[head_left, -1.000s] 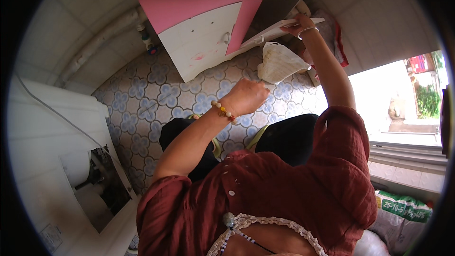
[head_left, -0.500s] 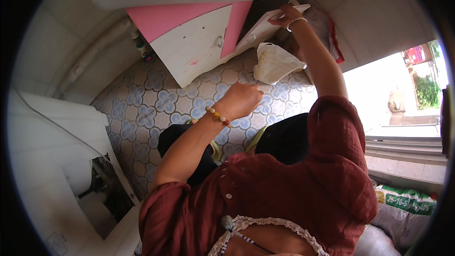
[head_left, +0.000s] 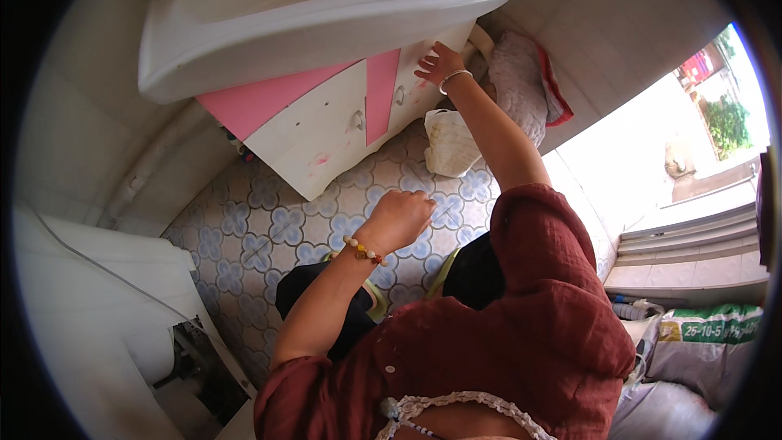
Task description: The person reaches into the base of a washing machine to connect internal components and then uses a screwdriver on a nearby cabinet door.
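Observation:
My right hand [head_left: 441, 63] is at the far side with its fingers spread, against the right white door [head_left: 415, 73] of a pink and white cabinet [head_left: 277, 103]. That door is closed, and its small metal handle shows below the hand. My left hand [head_left: 399, 220] hangs above the tiled floor, fingers curled in. Its palm faces away, so whatever it may hold is hidden. A cream plastic bag [head_left: 450, 147] stands on the floor beyond it, beside my right forearm.
Above the cabinet juts a white washbasin [head_left: 342, 20]. A grey towel-like cloth with red edging [head_left: 517, 85] hangs by the right wall. A white appliance [head_left: 106, 285] with an opening stands at left. Stuffed sacks [head_left: 709, 350] lie at lower right, below a bright doorway.
The right cabinet door has swung from open to closed, with my right hand going from gripping its edge to spread fingers. The view has shifted, showing more of the basin.

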